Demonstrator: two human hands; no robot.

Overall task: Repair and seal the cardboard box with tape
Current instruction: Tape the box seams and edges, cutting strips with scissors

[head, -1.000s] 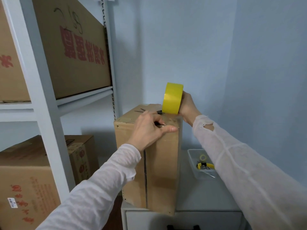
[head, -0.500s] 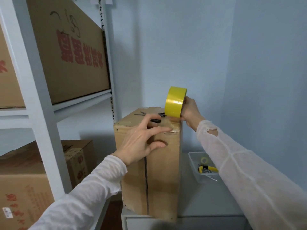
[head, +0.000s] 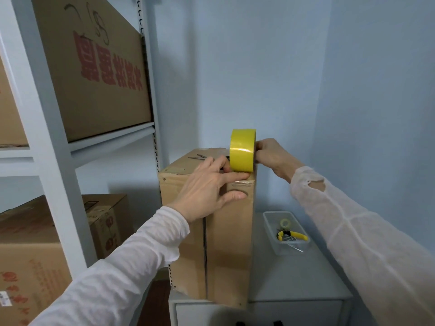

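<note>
The cardboard box (head: 226, 243) is standing upright on the grey cabinet (head: 294, 278), long axis vertical. At its top right corner the right hand (head: 270, 156) is gripping the yellow tape roll (head: 242, 151) on edge — the left hand (head: 207, 191) is pressing straight-fingered beside it.

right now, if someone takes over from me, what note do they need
Left hand: fingers straight, pressing the cardboard box at its top front edge.
Right hand: grips the yellow tape roll, upright at the box's top right corner.
Done: tape apparently started at that edge; I can't tell more.
Left: run the strip, cut it, cover the dark front seam.
</note>
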